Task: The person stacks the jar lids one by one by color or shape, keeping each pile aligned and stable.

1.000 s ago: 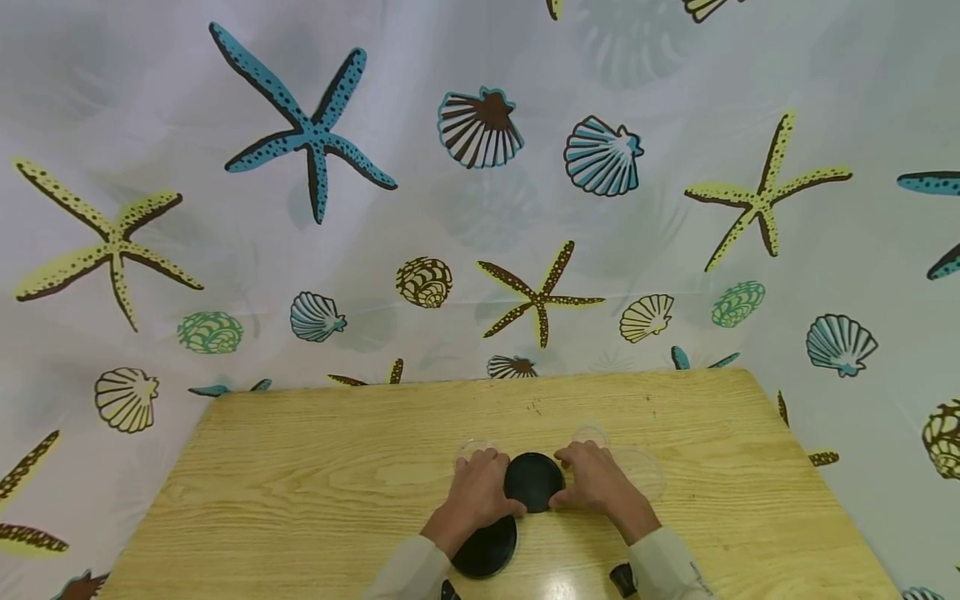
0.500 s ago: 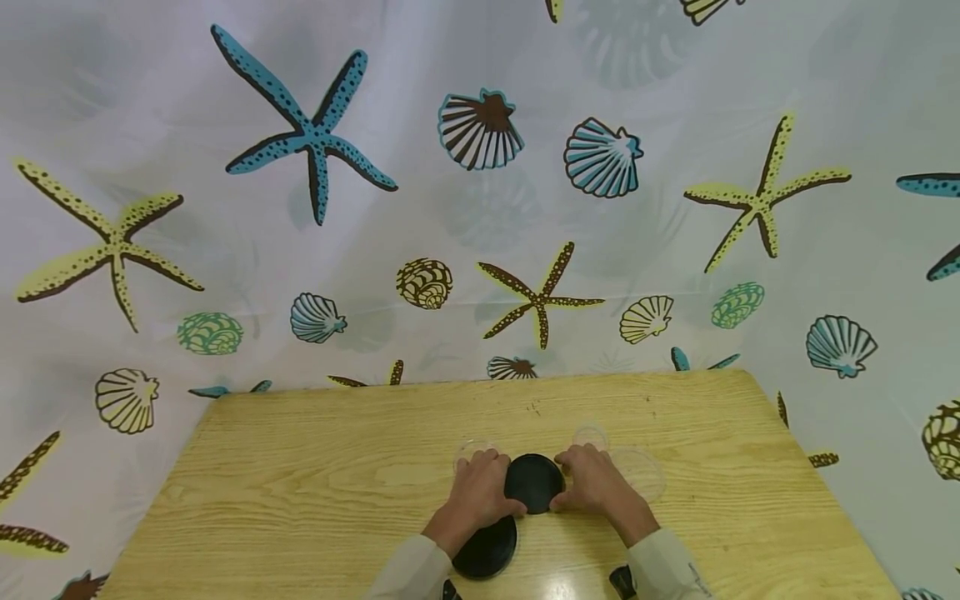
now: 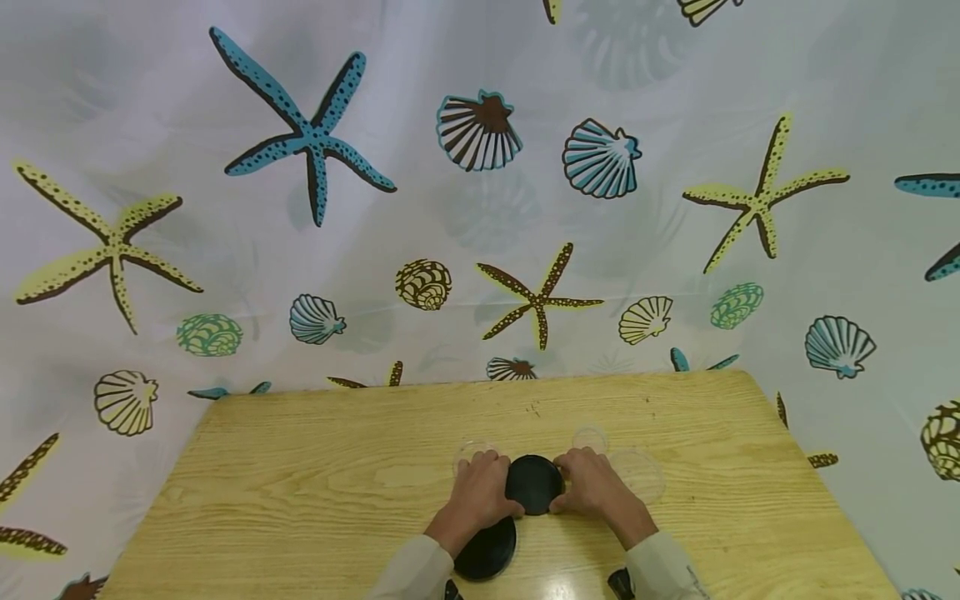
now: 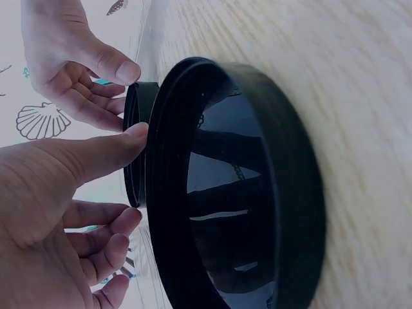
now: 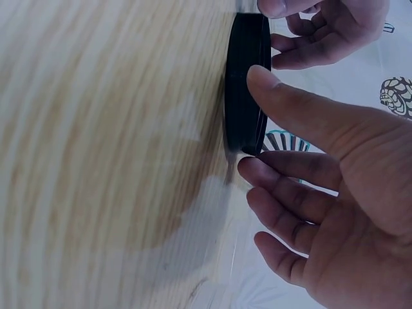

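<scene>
A small round black lid [image 3: 534, 485] with a low raised rim sits on the table between the two hands. From its left side my left hand [image 3: 480, 487] holds the edge, thumb at the near side and fingers farther back. My right hand [image 3: 595, 485] grips the opposite edge the same way. In the right wrist view, the thumb lies on the rim of the lid [image 5: 246, 90]. A larger black lid [image 3: 486, 552], partly covered by my left hand and wrist, lies nearer to me. Its inside is glossy and reflective in the left wrist view, where its rim [image 4: 299, 161] fills the middle.
Clear, thin round discs lie behind the hands: one disc [image 3: 471, 450] at the left, a small disc [image 3: 590, 435] and a bigger disc [image 3: 647, 477] at the right. All rest on a wooden table [image 3: 315, 467]. A seashell-print curtain [image 3: 420, 208] hangs behind it.
</scene>
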Demonstrator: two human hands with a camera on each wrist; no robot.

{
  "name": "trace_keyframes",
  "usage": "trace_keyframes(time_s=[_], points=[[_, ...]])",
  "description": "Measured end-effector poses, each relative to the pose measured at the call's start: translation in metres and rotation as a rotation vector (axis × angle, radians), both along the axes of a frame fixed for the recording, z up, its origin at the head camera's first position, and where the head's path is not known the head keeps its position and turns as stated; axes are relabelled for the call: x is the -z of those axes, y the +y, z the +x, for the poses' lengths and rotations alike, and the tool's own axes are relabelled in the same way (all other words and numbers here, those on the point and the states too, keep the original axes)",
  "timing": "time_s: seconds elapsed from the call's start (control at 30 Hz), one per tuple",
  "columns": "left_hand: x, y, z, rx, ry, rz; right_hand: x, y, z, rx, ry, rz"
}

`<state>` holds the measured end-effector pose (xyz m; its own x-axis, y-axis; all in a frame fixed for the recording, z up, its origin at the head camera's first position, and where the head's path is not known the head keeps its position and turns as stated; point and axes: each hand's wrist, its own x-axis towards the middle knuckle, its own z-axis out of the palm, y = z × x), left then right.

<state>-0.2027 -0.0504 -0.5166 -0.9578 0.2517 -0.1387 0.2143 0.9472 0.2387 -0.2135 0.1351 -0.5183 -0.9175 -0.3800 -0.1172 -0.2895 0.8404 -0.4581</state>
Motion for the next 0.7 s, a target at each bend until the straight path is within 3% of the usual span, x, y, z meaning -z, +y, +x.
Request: trace_keyframes(time_s=[0.7], points=[[0.0024, 0.0021, -0.0040, 0.004, -0.023, 0.027, -0.0011, 0.0002, -0.0014, 0.000, -0.016, -0.028]])
